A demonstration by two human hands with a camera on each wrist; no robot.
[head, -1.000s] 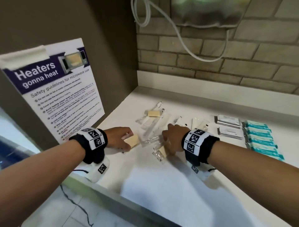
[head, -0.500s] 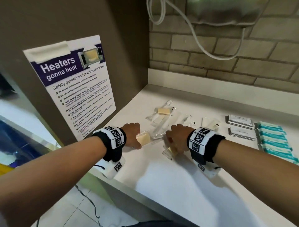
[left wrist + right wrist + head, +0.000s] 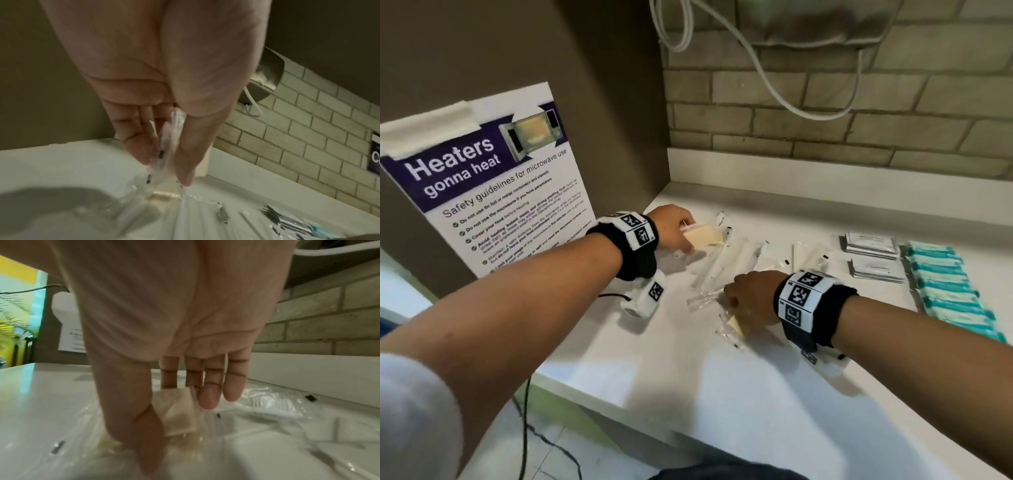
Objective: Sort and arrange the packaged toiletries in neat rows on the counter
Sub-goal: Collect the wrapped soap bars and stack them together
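At the back left of the white counter [image 3: 722,394], my left hand [image 3: 686,240] pinches a beige soap-like packet [image 3: 705,236] by its clear wrapper. The left wrist view shows thumb and fingers of that hand [image 3: 164,168] closed on the crinkled wrapper [image 3: 166,142], just above another beige packet [image 3: 162,194] on the counter. Nearer the front, my right hand [image 3: 734,305] is down on a second beige packet [image 3: 738,325]. In the right wrist view that hand [image 3: 179,426] holds the packet [image 3: 176,410] between thumb and fingers. Long clear packets [image 3: 732,260] lie between the hands.
Two stacks of white sachets [image 3: 869,245] and a row of several teal packets [image 3: 948,287] are lined up at the right. A microwave safety poster [image 3: 493,192] hangs on the left panel. A brick wall and white cable [image 3: 774,85] stand behind.
My left hand has carried its beige packet away from me toward the back left corner. My right hand stays over the packet near the front.
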